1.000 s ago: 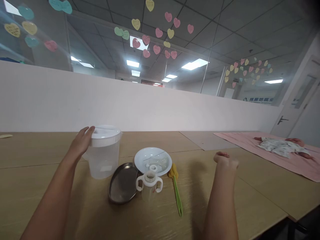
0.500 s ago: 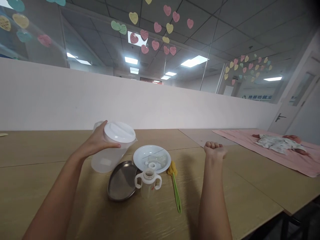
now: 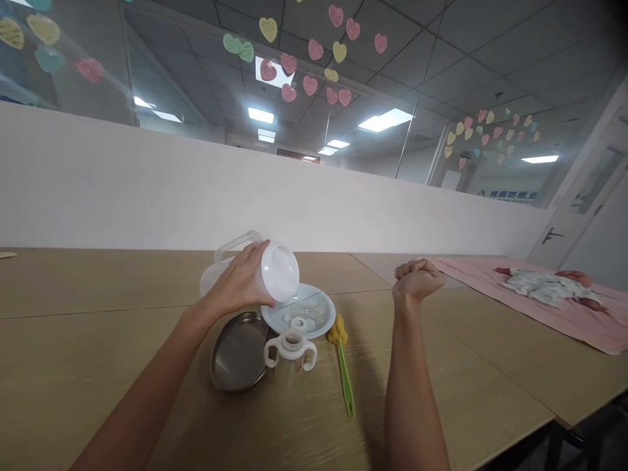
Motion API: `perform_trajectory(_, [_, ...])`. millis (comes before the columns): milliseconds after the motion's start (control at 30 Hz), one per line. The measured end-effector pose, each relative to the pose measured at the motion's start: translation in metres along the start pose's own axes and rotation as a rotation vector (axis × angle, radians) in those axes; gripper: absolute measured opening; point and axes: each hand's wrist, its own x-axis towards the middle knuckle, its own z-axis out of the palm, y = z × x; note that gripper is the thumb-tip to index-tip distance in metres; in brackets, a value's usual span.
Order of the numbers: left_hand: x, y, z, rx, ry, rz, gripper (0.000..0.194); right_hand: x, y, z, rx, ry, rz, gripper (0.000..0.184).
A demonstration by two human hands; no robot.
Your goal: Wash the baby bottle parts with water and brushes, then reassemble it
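My left hand (image 3: 240,278) grips a translucent plastic pitcher with a white lid (image 3: 280,271), tilted far over so its lid end hangs above a white bowl (image 3: 269,318). Inside the bowl lie clear and white bottle parts (image 3: 314,314), hard to make out singly. In front of it stands a two-handled baby bottle (image 3: 291,353) with its top uncovered. An oval metal tray (image 3: 238,356) sits to the left of the bottle. My right hand (image 3: 417,278) is a closed fist raised over the table, with nothing visible in it. Nearest to it lies a green-handled brush with a yellow sponge head (image 3: 344,366).
A pink cloth (image 3: 490,278) covers the table's right end, and a baby doll (image 3: 544,286) in pale clothing lies on it. Behind the wooden table (image 3: 98,340) runs a white low wall (image 3: 147,190) with glass above.
My left hand has moved right and tipped the pitcher further, bringing its lid over the bowl. My right fist has turned slightly at the wrist.
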Motion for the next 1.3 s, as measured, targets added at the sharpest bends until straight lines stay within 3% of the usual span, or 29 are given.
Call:
perform_trajectory(133, [0.000,-0.001,0.003,0.058,-0.037,0.037,0.109,-0.009,0.000,0.010,-0.124,-0.087,-0.104,0.006])
perform_trajectory(267, [0.000,-0.004,0.002,0.128,-0.033,0.081,0.106,-0.014,-0.001,0.015,-0.248,-0.081,-0.169,0.008])
perform_trajectory(700, [-0.003,-0.001,-0.014,0.164,-0.017,0.137,0.103,-0.016,-0.004,0.016,-0.447,-0.195,-0.136,0.013])
perform_trajectory(1000, [-0.002,0.002,-0.017,0.200,-0.001,0.174,0.098,-0.010,-0.006,0.011,-0.443,-0.141,-0.133,0.015])
perform_trajectory(1300, [-0.002,0.005,-0.021,0.243,0.010,0.196,0.095,-0.009,-0.004,0.011,-0.403,-0.041,-0.231,0.018])
